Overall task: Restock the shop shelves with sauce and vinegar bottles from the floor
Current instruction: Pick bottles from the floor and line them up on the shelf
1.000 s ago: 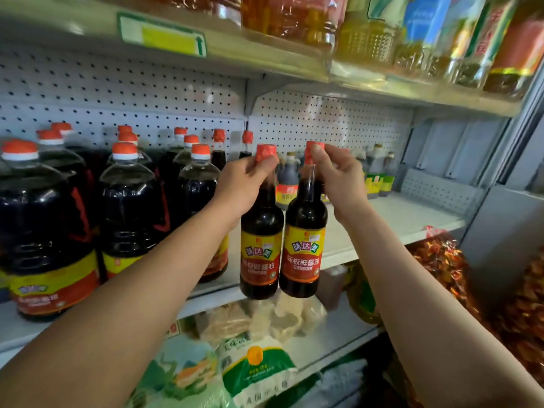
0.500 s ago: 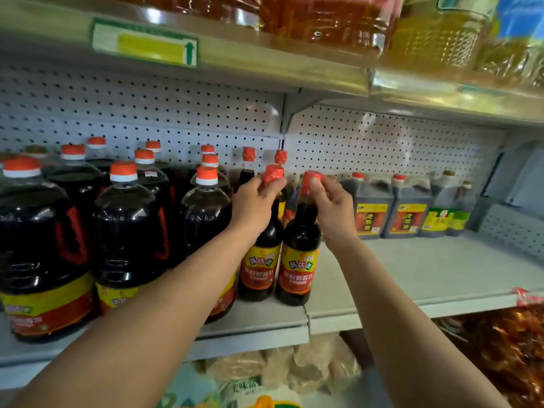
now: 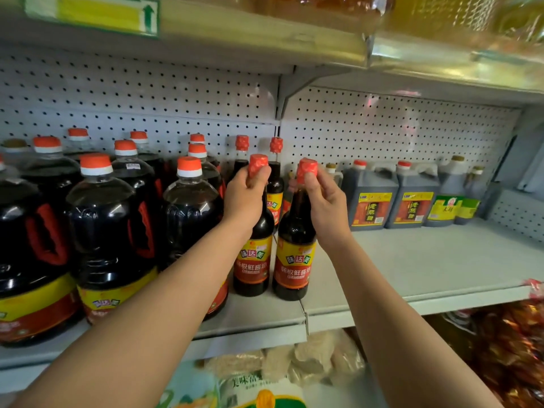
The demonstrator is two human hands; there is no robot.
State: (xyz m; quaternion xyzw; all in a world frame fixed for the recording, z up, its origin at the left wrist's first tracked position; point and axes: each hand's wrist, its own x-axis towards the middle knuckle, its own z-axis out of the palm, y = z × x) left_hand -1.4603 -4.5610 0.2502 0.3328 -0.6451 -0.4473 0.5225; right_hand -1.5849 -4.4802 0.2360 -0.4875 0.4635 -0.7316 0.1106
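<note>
**Two sauce bottles on the shelf**

My left hand grips the neck of the left sauce bottle; my right hand pinches the neck of the right sauce bottle. Both stand upright, just beside each other, near the grey shelf's front edge. Big soy jugs crowd at 9 o'clock; vinegar jugs sit at 2 o'clock.

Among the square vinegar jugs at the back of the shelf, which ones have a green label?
The two rightmost jugs, nearest the shelf's right end; the two jugs left of them carry orange labels.
</note>
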